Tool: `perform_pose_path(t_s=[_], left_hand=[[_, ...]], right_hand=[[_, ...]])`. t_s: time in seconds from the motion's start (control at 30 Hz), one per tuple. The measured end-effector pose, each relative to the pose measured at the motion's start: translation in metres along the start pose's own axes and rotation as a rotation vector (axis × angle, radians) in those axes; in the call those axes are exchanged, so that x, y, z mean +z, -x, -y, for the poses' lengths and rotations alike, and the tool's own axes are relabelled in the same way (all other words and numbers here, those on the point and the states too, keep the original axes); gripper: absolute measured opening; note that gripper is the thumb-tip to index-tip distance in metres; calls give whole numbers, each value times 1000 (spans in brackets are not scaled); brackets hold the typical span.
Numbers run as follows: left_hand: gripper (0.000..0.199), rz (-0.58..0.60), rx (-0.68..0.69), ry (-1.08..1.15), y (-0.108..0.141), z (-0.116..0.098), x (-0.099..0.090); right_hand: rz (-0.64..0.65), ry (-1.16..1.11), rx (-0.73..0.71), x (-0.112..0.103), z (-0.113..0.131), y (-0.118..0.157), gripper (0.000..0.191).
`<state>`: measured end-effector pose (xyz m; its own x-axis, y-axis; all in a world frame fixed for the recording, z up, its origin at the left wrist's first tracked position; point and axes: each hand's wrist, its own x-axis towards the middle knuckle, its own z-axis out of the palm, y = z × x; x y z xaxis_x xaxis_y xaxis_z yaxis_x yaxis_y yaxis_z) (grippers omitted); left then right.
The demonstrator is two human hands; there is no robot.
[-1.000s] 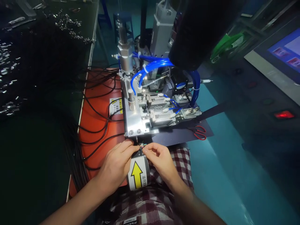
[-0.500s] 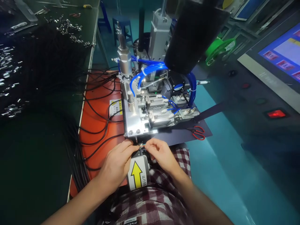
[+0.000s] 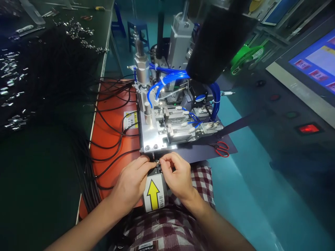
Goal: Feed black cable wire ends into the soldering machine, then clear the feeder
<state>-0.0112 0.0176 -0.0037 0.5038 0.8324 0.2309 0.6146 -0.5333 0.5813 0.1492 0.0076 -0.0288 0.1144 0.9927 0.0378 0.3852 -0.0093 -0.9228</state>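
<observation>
My left hand [image 3: 133,178] and my right hand [image 3: 178,172] meet at the front edge of a benchtop machine [image 3: 149,136]. Thumb and index finger of each are pinched on either side of a tiny silvery part [image 3: 157,162]. Its exact kind is too small to make out, and the fingertips cover much of it. Just beneath lies a narrow black holder [image 3: 156,170]. Below that, a white guard [image 3: 154,195] bears a yellow arrow pointing away from me.
Black cables [image 3: 117,139] loop over an orange mat [image 3: 104,167] at left, beside a dark heap with shiny ends [image 3: 78,33]. Red-handled scissors [image 3: 222,149] lie right of the machine. A control panel with a screen [image 3: 314,62] stands further right; a black cylinder [image 3: 222,45] hangs above.
My right hand has shifted slightly left and its fingertips are closer to my left ones. Fine coloured strands seen at the fingertips earlier are now mostly hidden. My left hand stays nearly in place.
</observation>
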Motion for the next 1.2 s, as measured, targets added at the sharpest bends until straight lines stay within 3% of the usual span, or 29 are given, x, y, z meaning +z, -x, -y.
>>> perform_pose_path(t_s=[0.17,0.23,0.6,0.83,0.97,1.07,1.2], left_hand=[[26,19,-25,-8,2,-2,-1],[28,27,-39,-27,2,-2,-1],[32,52,-91,78,4,-2,-1],[30,44,-80,99,5,3,0],[30,96,-66,-129,2,-5,-4],[32,149,-105,-381,0,-15,-8],[39,240,-174,-397,0,-22,-10]], right_hand=[[121,-352,396,-1,-4,-7,18],[193,-441,477,-2,-5,-10,19],[300,-561,470,-3,-8,-10,26],[310,-482,412,-4,-12,-13,27],[383,-583,478,-6,-13,-14,31],[340,-577,460,-7,-11,-12,32],[298,-542,401,-7,-8,-7,27]])
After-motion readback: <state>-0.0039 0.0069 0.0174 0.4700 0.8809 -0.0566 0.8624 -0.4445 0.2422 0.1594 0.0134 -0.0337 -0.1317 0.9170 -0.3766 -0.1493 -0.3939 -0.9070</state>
